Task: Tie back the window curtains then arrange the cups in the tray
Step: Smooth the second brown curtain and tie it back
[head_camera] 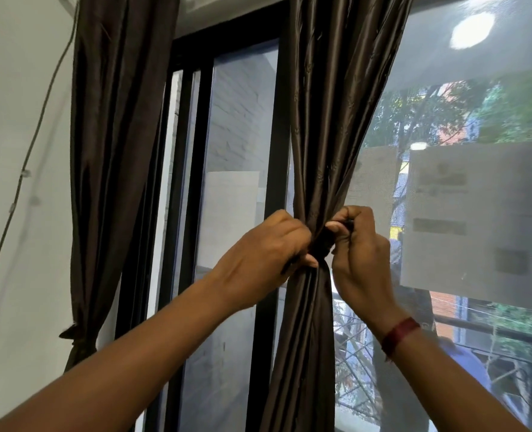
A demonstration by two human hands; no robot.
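Observation:
A dark brown satin curtain (327,120) hangs in the middle of the window, gathered into a narrow bunch at hand height. A dark tie-back band (320,244) wraps the bunch there. My left hand (264,251) grips the band's left end, fingers closed against the fabric. My right hand (358,244) pinches the band's right end between thumb and fingers. A second brown curtain (115,151) hangs at the left, cinched low by its own tie (77,338). No cups or tray are in view.
Black window frames (193,182) stand between the two curtains. The right pane carries a mesh screen with paper sheets (476,219) stuck on it. A thin cable (24,169) runs down the white wall at the left.

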